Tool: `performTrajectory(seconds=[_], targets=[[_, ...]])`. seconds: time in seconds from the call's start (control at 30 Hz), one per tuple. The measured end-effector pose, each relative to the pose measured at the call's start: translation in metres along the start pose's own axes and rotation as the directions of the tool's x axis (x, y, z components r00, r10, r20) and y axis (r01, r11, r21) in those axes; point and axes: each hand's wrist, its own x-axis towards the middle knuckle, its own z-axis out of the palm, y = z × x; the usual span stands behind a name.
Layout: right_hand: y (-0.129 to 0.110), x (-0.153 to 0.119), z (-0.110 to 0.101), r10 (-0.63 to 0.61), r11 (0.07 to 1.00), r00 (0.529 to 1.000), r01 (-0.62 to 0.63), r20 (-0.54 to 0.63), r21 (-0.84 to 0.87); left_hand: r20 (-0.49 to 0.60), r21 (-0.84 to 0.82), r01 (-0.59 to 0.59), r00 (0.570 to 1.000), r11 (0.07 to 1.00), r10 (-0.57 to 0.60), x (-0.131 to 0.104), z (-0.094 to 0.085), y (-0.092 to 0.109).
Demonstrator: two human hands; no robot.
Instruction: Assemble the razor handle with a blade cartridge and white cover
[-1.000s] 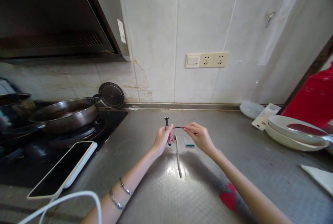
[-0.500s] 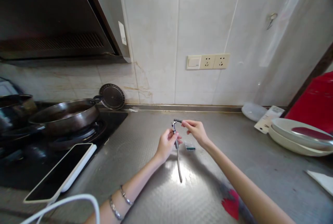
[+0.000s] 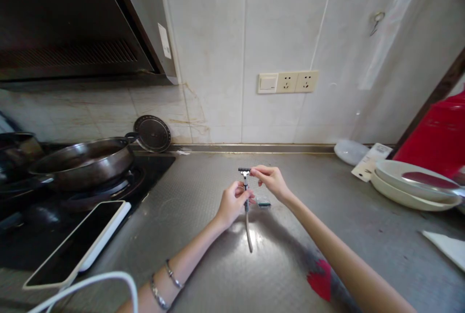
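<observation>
A razor with a thin, curved grey handle point(image 3: 248, 233) and a dark head point(image 3: 244, 170) is held above the metal counter. My left hand point(image 3: 232, 201) pinches its handle just below the neck. With fingers closed, my right hand point(image 3: 271, 180) grips the right end of the razor's head. The head lies crosswise on top of the handle, forming a T. A small clear packet with a dark green strip point(image 3: 264, 204) lies on the counter behind my left fingertips.
On the left are a pan point(image 3: 87, 160) on the black stove point(image 3: 156, 167) and a phone point(image 3: 76, 242) with a white cable point(image 3: 109, 274). Stacked plates point(image 3: 414, 189), a white card point(image 3: 370, 162) and a red object point(image 3: 432, 133) stand at right. A metal counter point(image 3: 189, 192) spans between.
The razor's head has turned from slanting right to lying level across the handle. My right hand has shifted slightly left, and the whole view has moved a little.
</observation>
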Motion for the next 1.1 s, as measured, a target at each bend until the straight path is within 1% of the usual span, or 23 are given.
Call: performTrajectory(seconds=[0.13,0.3,0.6,0.8,1.1], targets=[[-0.002,-0.002,-0.001,-0.002,1.0,1.0,0.002,-0.009,0.006,0.002,0.017,-0.016,1.0,1.0,0.016,0.001,0.0,0.0],[-0.006,-0.004,-0.003,-0.004,1.0,0.999,0.003,-0.05,-0.011,0.008,0.046,-0.037,0.999,0.998,0.036,0.001,-0.001,-0.002],[-0.002,-0.016,-0.013,0.013,0.999,0.998,-0.016,-0.068,-0.049,0.046,0.08,-0.011,0.999,0.997,0.008,-0.002,0.002,-0.004],[-0.005,-0.017,-0.013,-0.003,0.999,1.0,0.002,-0.026,-0.035,0.056,0.09,-0.007,0.998,0.996,0.002,-0.004,0.004,-0.002],[-0.006,-0.018,-0.012,-0.007,0.999,1.0,0.006,-0.016,-0.052,0.072,0.106,-0.02,0.997,0.994,0.012,-0.004,0.004,-0.003]])
